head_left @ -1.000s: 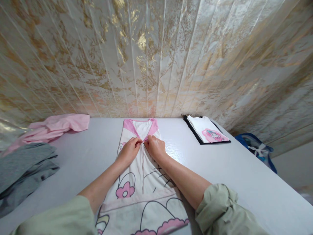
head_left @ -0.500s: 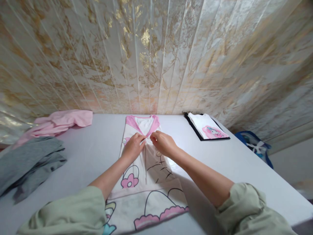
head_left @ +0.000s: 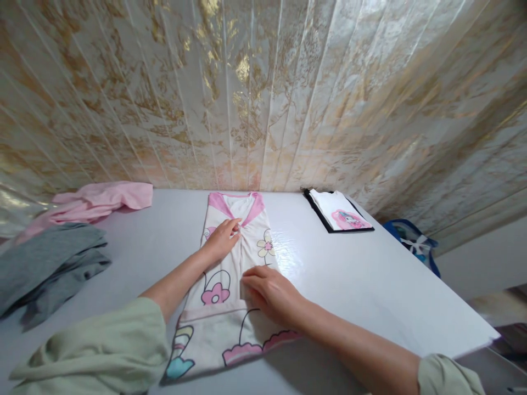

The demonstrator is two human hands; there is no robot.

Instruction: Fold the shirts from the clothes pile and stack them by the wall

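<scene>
A white pajama top (head_left: 228, 263) with a pink collar and cartoon flower prints lies lengthwise on the table, its sides folded in and its lower part showing a crosswise band. At the bottom of the V-neck, my left hand (head_left: 222, 241) pinches the front edge of the cloth. My right hand (head_left: 272, 293) is lower on the front, above the crosswise band, with its fingers pressed together at the center opening. Its fingertips are partly hidden, but they appear to hold the opening's edge.
On the left of the white table (head_left: 329, 291) lie a crumpled pink garment (head_left: 105, 200) and a grey garment (head_left: 53, 269). At the back right, a folded white shirt (head_left: 335, 206) rests on a black folded cloth (head_left: 317, 211). A blue-edged bag (head_left: 411, 241) is beyond the right edge.
My right hand has moved from the neckline down the front of the pajama top, toward me. My left hand stays at the neckline. The view has shifted slightly.
</scene>
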